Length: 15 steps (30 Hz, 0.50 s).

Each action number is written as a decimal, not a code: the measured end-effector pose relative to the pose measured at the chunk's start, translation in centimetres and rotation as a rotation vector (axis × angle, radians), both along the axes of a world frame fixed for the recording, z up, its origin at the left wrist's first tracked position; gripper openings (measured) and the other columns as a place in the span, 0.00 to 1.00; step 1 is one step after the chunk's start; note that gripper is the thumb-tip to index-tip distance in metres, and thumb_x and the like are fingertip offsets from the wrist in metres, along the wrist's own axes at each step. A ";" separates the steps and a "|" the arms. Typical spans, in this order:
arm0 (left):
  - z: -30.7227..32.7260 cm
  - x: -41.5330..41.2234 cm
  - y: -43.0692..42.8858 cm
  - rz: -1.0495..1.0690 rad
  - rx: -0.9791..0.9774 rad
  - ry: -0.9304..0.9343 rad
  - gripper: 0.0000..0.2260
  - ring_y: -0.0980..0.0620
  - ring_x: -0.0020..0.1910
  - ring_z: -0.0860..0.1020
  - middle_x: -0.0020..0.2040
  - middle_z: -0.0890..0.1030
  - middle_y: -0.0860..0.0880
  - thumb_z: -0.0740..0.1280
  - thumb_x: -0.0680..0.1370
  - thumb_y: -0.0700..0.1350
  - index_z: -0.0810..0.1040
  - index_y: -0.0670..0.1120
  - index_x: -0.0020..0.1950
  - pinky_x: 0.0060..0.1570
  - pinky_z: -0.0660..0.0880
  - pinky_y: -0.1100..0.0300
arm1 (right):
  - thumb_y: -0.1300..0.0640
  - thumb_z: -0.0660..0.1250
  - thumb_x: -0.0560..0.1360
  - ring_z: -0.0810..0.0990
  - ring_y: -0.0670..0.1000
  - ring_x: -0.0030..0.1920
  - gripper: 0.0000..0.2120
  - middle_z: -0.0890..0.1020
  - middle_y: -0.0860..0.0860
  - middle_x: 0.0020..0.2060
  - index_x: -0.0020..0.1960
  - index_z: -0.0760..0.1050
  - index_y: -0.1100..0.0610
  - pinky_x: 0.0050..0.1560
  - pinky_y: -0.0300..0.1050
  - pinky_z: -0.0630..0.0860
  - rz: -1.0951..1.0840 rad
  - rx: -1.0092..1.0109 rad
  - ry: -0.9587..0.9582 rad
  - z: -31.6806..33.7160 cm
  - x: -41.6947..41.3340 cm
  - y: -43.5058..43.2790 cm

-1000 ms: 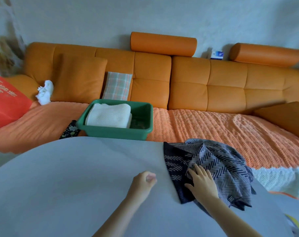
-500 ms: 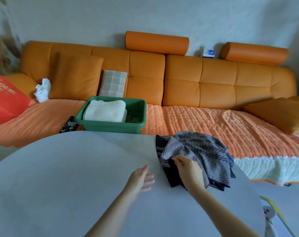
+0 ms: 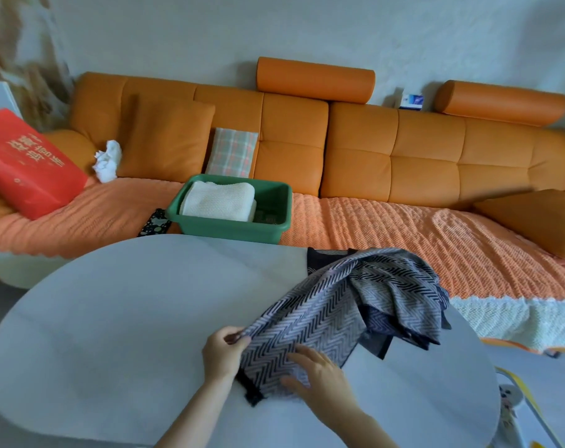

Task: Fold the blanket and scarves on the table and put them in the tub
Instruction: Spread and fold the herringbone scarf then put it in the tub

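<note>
Nearest the wearer, at the table's [image 3: 113, 318] near right part, the left hand [image 3: 224, 350] pinches a corner of the herringbone scarf [image 3: 339, 305] between thumb and curled fingers. Just beside it, the right hand [image 3: 320, 373] lies flat on the same cloth with its fingers spread. The herringbone scarf runs from this held corner to a rumpled heap at the table's far right edge, over a darker cloth [image 3: 323, 258] that may be a second scarf.

The fabric appears thin, light and limp. It will likely sag and slide on the smooth top, so corners and hems are the best holds, with a flat palm to pin each fold.

Beyond the table's far edge, the green tub [image 3: 229, 227] sits on the orange sofa [image 3: 388, 156] and holds a folded cream blanket [image 3: 218, 200].
</note>
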<state>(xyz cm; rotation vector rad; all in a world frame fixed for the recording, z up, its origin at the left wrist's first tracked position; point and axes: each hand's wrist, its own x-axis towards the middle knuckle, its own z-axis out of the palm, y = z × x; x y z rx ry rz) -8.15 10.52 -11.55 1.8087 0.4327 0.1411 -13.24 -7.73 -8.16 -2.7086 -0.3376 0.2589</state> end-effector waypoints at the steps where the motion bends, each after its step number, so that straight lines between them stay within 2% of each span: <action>1: -0.1 -0.1 1.2 0.023 0.062 -0.021 0.06 0.49 0.43 0.79 0.41 0.83 0.42 0.73 0.68 0.33 0.82 0.38 0.44 0.44 0.70 0.61 | 0.26 0.36 0.59 0.56 0.46 0.74 0.49 0.59 0.42 0.74 0.74 0.61 0.46 0.72 0.43 0.56 0.033 -0.038 0.043 -0.3 -0.2 -0.1; 2: -0.1 -0.3 2.4 0.040 0.112 -0.045 0.06 0.50 0.42 0.78 0.41 0.83 0.42 0.73 0.68 0.33 0.82 0.38 0.44 0.44 0.69 0.61 | 0.27 0.33 0.58 0.54 0.46 0.75 0.50 0.56 0.42 0.75 0.74 0.59 0.45 0.74 0.43 0.53 0.077 -0.066 0.045 -0.9 -0.4 0.0; 3: -0.1 -0.4 3.5 0.055 0.150 -0.071 0.06 0.50 0.42 0.78 0.41 0.83 0.42 0.73 0.67 0.32 0.82 0.37 0.43 0.44 0.68 0.62 | 0.28 0.32 0.61 0.56 0.45 0.74 0.47 0.58 0.42 0.75 0.74 0.60 0.44 0.73 0.42 0.56 0.127 -0.106 -0.010 -1.3 -0.8 0.4; 4: -0.3 -0.4 4.5 0.070 0.181 -0.093 0.06 0.48 0.42 0.78 0.41 0.83 0.42 0.72 0.67 0.31 0.82 0.37 0.43 0.45 0.68 0.61 | 0.29 0.31 0.68 0.64 0.44 0.71 0.42 0.64 0.42 0.73 0.71 0.65 0.42 0.69 0.41 0.64 0.172 -0.162 -0.064 -1.9 -1.1 0.9; 5: -0.5 -0.3 5.4 0.083 0.208 -0.108 0.06 0.47 0.42 0.79 0.41 0.83 0.41 0.72 0.67 0.30 0.82 0.37 0.42 0.45 0.69 0.60 | 0.32 0.31 0.74 0.73 0.44 0.65 0.37 0.71 0.43 0.68 0.66 0.71 0.40 0.61 0.39 0.73 0.162 -0.194 -0.024 -2.5 -1.5 1.9; 6: -0.8 -0.3 6.2 0.099 0.232 -0.109 0.07 0.45 0.43 0.80 0.41 0.83 0.41 0.71 0.67 0.29 0.82 0.37 0.42 0.45 0.70 0.59 | 0.35 0.33 0.77 0.79 0.44 0.58 0.35 0.76 0.43 0.63 0.61 0.76 0.39 0.52 0.38 0.78 0.170 -0.240 -0.027 -3.2 -1.9 3.2; 7: -1.0 -0.2 6.9 0.119 0.250 -0.104 0.07 0.43 0.44 0.80 0.42 0.83 0.40 0.70 0.68 0.29 0.82 0.37 0.43 0.46 0.71 0.58 | 0.35 0.35 0.77 0.81 0.45 0.54 0.33 0.79 0.44 0.60 0.59 0.78 0.40 0.47 0.38 0.79 0.188 -0.263 -0.031 -3.8 -2.5 4.3; 9: -1.3 0.0 8.1 0.161 0.301 -0.114 0.09 0.40 0.47 0.79 0.44 0.82 0.39 0.71 0.68 0.29 0.81 0.37 0.47 0.50 0.74 0.53 | 0.35 0.36 0.77 0.79 0.47 0.53 0.33 0.81 0.47 0.59 0.57 0.79 0.41 0.44 0.38 0.79 0.239 -0.261 -0.052 -4.8 -3.1 6.7; 11: -1.5 0.0 8.9 0.158 0.395 -0.080 0.14 0.37 0.53 0.76 0.49 0.80 0.38 0.73 0.68 0.34 0.79 0.37 0.53 0.56 0.70 0.47 | 0.35 0.35 0.77 0.75 0.49 0.56 0.34 0.79 0.47 0.61 0.59 0.77 0.40 0.49 0.39 0.77 0.267 -0.250 0.002 -3.4 -3.4 8.4; 12: -1.4 -0.2 9.2 0.144 0.444 -0.024 0.16 0.37 0.56 0.74 0.52 0.79 0.38 0.74 0.69 0.39 0.78 0.38 0.56 0.58 0.67 0.47 | 0.34 0.35 0.76 0.72 0.51 0.61 0.34 0.74 0.47 0.66 0.63 0.75 0.41 0.57 0.42 0.74 0.253 -0.172 -0.044 -2.8 -3.1 9.0; 13: -1.3 -0.5 9.4 0.121 0.490 0.034 0.19 0.38 0.58 0.72 0.54 0.78 0.38 0.74 0.70 0.44 0.76 0.39 0.59 0.59 0.65 0.49 | 0.34 0.38 0.75 0.67 0.52 0.66 0.33 0.68 0.48 0.71 0.67 0.71 0.44 0.65 0.46 0.68 0.258 -0.091 -0.096 -2.5 -2.6 9.6; 14: -1.1 -1.0 9.6 0.093 0.537 0.084 0.22 0.39 0.59 0.72 0.56 0.77 0.39 0.73 0.71 0.49 0.75 0.41 0.61 0.58 0.65 0.50 | 0.36 0.43 0.77 0.62 0.52 0.69 0.29 0.63 0.48 0.73 0.69 0.69 0.47 0.68 0.48 0.62 0.290 -0.030 -0.052 -2.0 -2.1 9.7; 15: -0.9 -1.5 9.7 0.063 0.582 0.115 0.24 0.40 0.59 0.72 0.57 0.77 0.40 0.72 0.71 0.53 0.74 0.42 0.62 0.58 0.66 0.51 | 0.40 0.49 0.80 0.60 0.52 0.70 0.24 0.63 0.48 0.72 0.69 0.69 0.50 0.68 0.47 0.61 0.313 0.032 -0.052 -1.9 -1.4 9.7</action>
